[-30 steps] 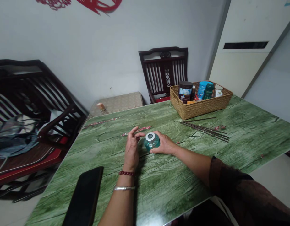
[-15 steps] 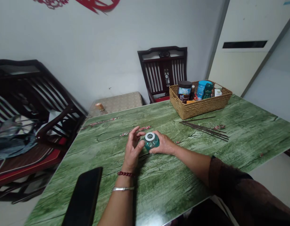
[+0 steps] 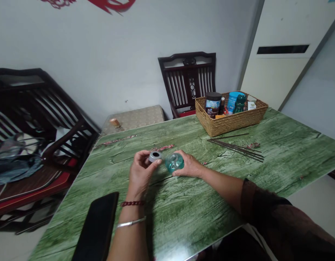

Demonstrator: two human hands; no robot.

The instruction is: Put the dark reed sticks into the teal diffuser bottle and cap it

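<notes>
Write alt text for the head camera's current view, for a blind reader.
A person's left grip holds a silver ring-shaped cap beside a teal bottle in the right grip, at a green table. Dark sticks and a woven basket are farther right; a black phone lies left.

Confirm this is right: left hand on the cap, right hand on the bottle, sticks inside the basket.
Wrong: the head view shows the sticks on the table, outside the basket. The left hand holds the cap and the right hand the bottle.
</notes>
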